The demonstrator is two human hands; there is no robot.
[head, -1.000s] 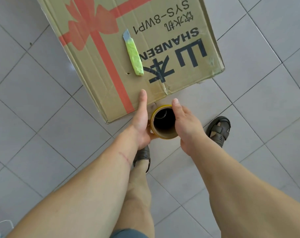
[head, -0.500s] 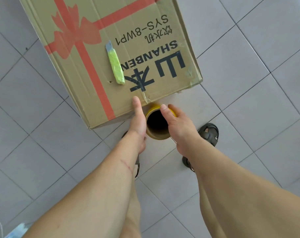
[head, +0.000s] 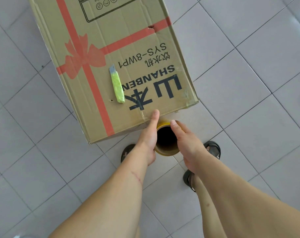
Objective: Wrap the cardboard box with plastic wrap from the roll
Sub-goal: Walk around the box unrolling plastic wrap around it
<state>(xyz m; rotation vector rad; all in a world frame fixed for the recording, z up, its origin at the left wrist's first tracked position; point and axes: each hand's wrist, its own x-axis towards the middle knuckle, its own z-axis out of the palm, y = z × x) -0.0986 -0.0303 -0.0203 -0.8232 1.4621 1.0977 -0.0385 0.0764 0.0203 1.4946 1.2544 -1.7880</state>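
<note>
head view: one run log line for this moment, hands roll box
left hand: holds roll, thumb on cardboard box edge | right hand: holds roll | utility knife: lies on box

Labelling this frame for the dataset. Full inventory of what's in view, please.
cardboard box: 1, brown with red ribbon print and black lettering, on the floor ahead
utility knife: 1, yellow-green with grey tip, lying on the box top
roll: 1, yellowish with dark hollow core, at the box's near edge, between both hands
tiled floor: grey, all around
sandals: 2, dark, on the feet below the roll
left hand: 1, grips the roll, thumb on the box edge
right hand: 1, grips the roll's right side
</note>
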